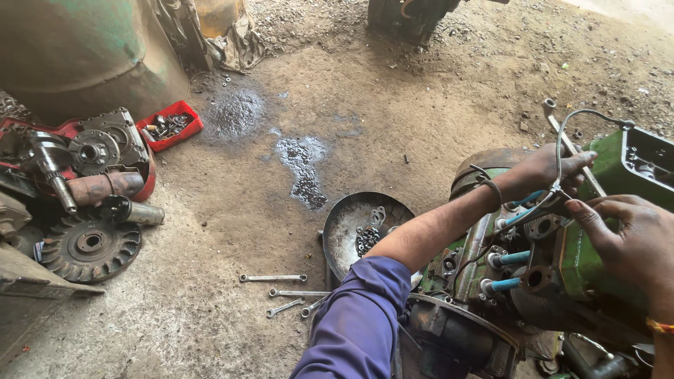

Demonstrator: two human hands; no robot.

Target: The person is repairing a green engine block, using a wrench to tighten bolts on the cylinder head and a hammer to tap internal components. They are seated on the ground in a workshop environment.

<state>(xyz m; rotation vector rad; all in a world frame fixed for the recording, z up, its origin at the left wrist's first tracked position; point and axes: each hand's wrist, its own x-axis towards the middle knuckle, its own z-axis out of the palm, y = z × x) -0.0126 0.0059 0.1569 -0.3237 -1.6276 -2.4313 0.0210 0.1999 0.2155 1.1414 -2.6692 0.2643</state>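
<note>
Two bare hands work at a green engine (597, 260) lying on the dirt floor (393, 119). Reaching across on an outstretched arm, the left hand (544, 172) has its grip closed around a thin metal pipe (562, 151) curving over the engine's top edge. The right hand (625, 242) rests spread on the green casing, grip open, fingertips near the pipe. Four wrenches (281, 291) and a round pan (354, 224) lie just left, with bare ground beyond.
</note>
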